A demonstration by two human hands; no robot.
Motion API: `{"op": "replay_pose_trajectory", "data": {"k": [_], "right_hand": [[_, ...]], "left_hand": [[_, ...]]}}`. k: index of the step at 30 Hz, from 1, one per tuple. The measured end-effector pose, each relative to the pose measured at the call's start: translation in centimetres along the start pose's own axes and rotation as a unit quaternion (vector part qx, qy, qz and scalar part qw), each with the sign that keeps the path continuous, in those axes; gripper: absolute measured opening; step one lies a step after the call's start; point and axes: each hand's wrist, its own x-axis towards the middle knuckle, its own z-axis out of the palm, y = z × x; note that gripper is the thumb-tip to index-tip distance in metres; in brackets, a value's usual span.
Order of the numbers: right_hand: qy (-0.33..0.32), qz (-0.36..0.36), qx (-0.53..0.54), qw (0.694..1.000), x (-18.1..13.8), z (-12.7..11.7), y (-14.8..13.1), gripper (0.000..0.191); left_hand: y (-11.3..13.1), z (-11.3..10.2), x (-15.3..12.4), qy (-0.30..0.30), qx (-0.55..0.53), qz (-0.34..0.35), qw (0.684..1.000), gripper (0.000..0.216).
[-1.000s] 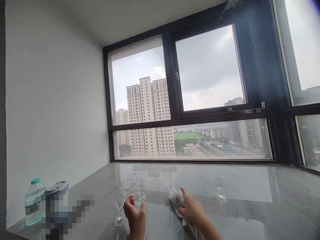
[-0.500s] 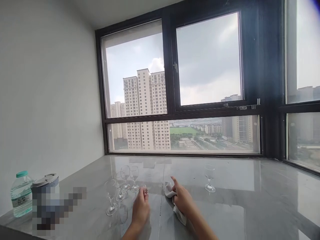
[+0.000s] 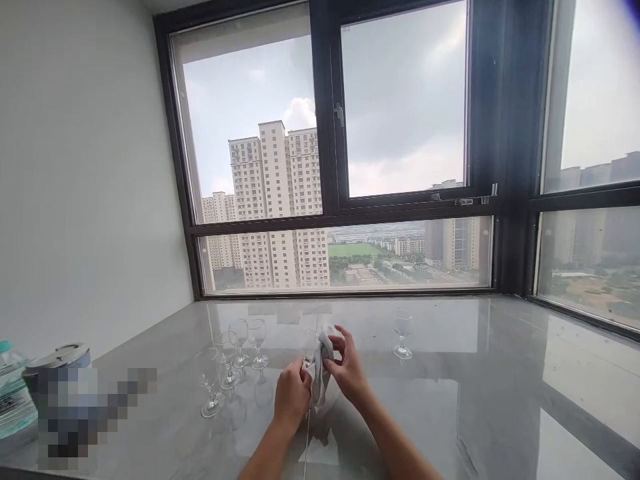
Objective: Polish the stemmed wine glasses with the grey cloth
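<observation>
My left hand is closed around a small clear wine glass, whose faint bowl shows just above the fingers. Fingers and fabric hide most of its stem and foot. A white cloth is gripped between the thumb and fingers of my right hand, pressed up against the glass. Part of the cloth hangs down between the two hands. To the left, several stemmed glasses stand upright in a loose group, the nearest glass in front. Another upright wine glass stands alone on the right.
The grey, glossy stone surface reflects the window light. At the left edge are a lidded container and a clear bottle with a green cap; a blurred patch covers part of that area. A dark-framed window rises behind.
My right hand has lifted the cloth off the surface and brought it left against the glass in my left hand. The view has tilted and shifted slightly, moving the surroundings left and up.
</observation>
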Motion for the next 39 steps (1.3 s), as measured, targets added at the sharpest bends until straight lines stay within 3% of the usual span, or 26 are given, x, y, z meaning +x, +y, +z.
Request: {"op": "replay_pose_trajectory", "data": {"k": [4,6,12,15,22,25,29,34,39], "right_hand": [[0.015,-0.074,-0.124,0.989,-0.2,0.0,0.0,0.059],[0.019,-0.075,-0.139,0.987,0.0,-0.6,-0.1,0.053],[0.062,0.033,-0.025,0.997,1.4,-3.3,-1.0,0.048],[0.034,0.075,0.002,0.997,1.6,-4.0,-1.5,0.049],[-0.050,0.143,0.049,0.987,0.8,-3.8,-2.5,0.054],[-0.060,0.101,0.054,0.992,0.7,-3.6,-2.5,0.076],[0.001,-0.010,-0.002,1.000,1.0,-3.4,-1.4,0.091],[0.062,-0.012,-0.062,0.996,1.3,-4.1,-0.9,0.077],[0.015,0.039,-0.053,0.998,1.4,-4.7,-1.7,0.053]], "left_hand": [[0.0,0.2,0.1,-0.035,0.017,0.014,0.999,0.023],[0.0,0.2,0.2,-0.041,0.029,0.025,0.998,0.023],[-0.2,-0.5,0.2,-0.062,0.004,0.076,0.995,0.021],[-0.1,-0.7,0.1,-0.071,-0.030,0.095,0.992,0.020],[0.1,-0.8,-0.2,-0.074,0.001,0.061,0.995,0.027],[-0.1,-0.6,-0.1,-0.055,-0.010,0.041,0.998,0.026],[-0.3,-0.2,0.3,-0.025,-0.025,0.031,0.999,0.027],[-0.1,-0.3,0.0,-0.038,-0.010,0.042,0.998,0.025],[0.3,-0.8,-0.1,-0.026,0.035,0.033,0.999,0.032]]}}
